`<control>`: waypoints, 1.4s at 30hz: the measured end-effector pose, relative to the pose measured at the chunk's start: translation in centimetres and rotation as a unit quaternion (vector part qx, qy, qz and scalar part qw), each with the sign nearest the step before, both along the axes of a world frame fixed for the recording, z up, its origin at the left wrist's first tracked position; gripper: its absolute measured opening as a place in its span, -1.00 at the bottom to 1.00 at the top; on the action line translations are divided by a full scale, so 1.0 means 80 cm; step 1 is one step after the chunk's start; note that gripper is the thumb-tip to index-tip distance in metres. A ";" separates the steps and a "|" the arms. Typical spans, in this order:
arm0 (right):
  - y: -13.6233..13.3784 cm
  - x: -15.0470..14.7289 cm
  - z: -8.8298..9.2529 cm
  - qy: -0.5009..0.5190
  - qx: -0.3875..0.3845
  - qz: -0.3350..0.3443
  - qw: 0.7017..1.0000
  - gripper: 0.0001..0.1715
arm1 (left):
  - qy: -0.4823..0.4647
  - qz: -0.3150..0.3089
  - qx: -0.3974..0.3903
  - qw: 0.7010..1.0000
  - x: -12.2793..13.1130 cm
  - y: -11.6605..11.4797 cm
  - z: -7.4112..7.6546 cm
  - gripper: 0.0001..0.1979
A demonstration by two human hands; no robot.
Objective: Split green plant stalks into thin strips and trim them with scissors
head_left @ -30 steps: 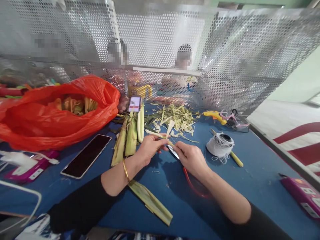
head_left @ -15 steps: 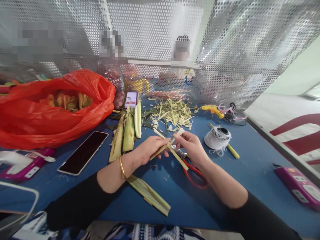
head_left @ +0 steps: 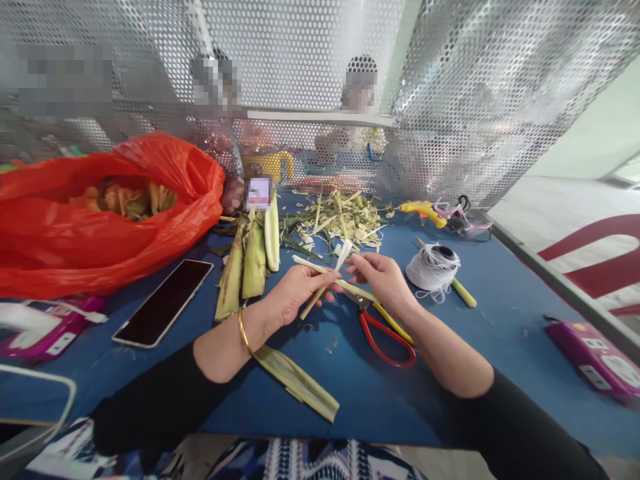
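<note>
Crossed pale corn husk strips (head_left: 320,268) are gripped between the thumb and fingers of my left hand (head_left: 295,290). One strip's whitish end (head_left: 344,252) points up and away. My right hand (head_left: 380,277) is closed in a pinch right beside that end, its fingertips partly hiding what they grip. Below the strips lie scissors with red handles (head_left: 387,347), their blades partly covered. A wide flat piece of husk (head_left: 300,383) rests near my left wrist. Whole husks (head_left: 255,257) lie beyond my left hand.
A pile of husk scraps (head_left: 350,217) lies at the back, near a yellow glue gun (head_left: 425,213). White thread (head_left: 434,270) stands to the right. A phone (head_left: 165,303) and red bag (head_left: 165,247) are left. A perforated screen (head_left: 310,67) rises behind, with people beyond.
My right hand has shifted slightly away from my left, and the strips sit at a different angle. The whitish end now points up more steeply. More of the scissors shows.
</note>
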State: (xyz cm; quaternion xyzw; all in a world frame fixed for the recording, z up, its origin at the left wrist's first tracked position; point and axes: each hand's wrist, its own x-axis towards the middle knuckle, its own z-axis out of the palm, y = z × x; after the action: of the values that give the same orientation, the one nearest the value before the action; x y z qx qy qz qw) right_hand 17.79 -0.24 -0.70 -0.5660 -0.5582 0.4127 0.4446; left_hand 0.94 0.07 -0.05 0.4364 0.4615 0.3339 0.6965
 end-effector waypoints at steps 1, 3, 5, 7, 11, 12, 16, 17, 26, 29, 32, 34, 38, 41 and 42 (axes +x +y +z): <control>0.000 0.002 0.002 -0.055 0.016 0.011 0.998 -0.54 | -0.015 0.007 -0.012 1.000 -0.001 0.002 0.001 -0.84; -0.003 0.005 0.005 -0.152 0.042 0.049 0.986 -0.57 | -0.038 0.009 -0.024 0.999 -0.004 0.005 0.002 -0.86; -0.007 0.005 0.006 -0.221 0.062 0.082 0.970 -0.60 | -0.049 0.009 -0.020 0.999 -0.006 0.008 0.001 -0.88; -0.012 0.003 0.008 -0.282 0.106 0.064 0.951 -0.65 | -0.058 0.015 -0.015 0.998 -0.006 0.009 -0.002 -0.89; -0.025 -0.007 0.009 -0.375 0.273 -0.060 0.884 -0.76 | -0.110 0.085 -0.020 0.990 -0.002 0.009 -0.004 -0.85; -0.028 -0.011 0.008 -0.379 0.290 -0.062 0.877 -0.74 | -0.126 0.104 -0.018 0.986 -0.002 0.009 -0.003 -0.83; -0.033 -0.026 -0.007 -0.288 0.193 0.036 0.937 -0.67 | -0.161 0.112 -0.013 0.981 0.002 0.005 0.001 -0.75; -0.033 -0.029 -0.011 -0.255 0.157 0.055 0.952 -0.67 | -0.161 0.106 -0.014 0.981 0.004 0.003 0.001 -0.74; -0.030 -0.034 -0.014 -0.150 0.104 0.105 0.978 -0.68 | -0.143 0.117 -0.001 0.983 0.011 0.001 -0.014 -0.84; -0.026 -0.031 -0.014 -0.096 0.027 0.086 0.991 -0.70 | -0.141 0.097 0.013 0.985 0.005 0.006 -0.011 -0.83; -0.021 -0.021 -0.008 -0.091 0.008 0.051 0.995 -0.73 | -0.151 0.058 -0.012 0.987 -0.004 0.014 -0.003 -0.73; -0.018 -0.010 0.000 -0.151 0.063 0.025 0.986 -0.75 | -0.163 0.036 -0.041 0.985 -0.010 0.019 0.001 -0.68; -0.013 0.010 0.018 -0.258 0.184 0.029 0.948 -0.76 | -0.149 0.079 -0.091 0.981 -0.021 0.031 0.004 -0.78; -0.010 0.017 0.022 -0.333 0.258 0.080 0.903 -0.74 | -0.124 0.107 -0.102 0.981 -0.030 0.037 0.005 -0.66; -0.009 0.018 0.022 -0.356 0.276 0.099 0.887 -0.73 | -0.112 0.090 -0.090 0.985 -0.033 0.038 0.007 -0.61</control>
State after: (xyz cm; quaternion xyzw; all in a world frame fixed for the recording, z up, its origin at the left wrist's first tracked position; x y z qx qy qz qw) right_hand 19.27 -0.98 1.07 -0.4712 -0.8234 0.0544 0.3116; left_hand -1.67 3.09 0.47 0.2882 0.4460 0.3990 0.7475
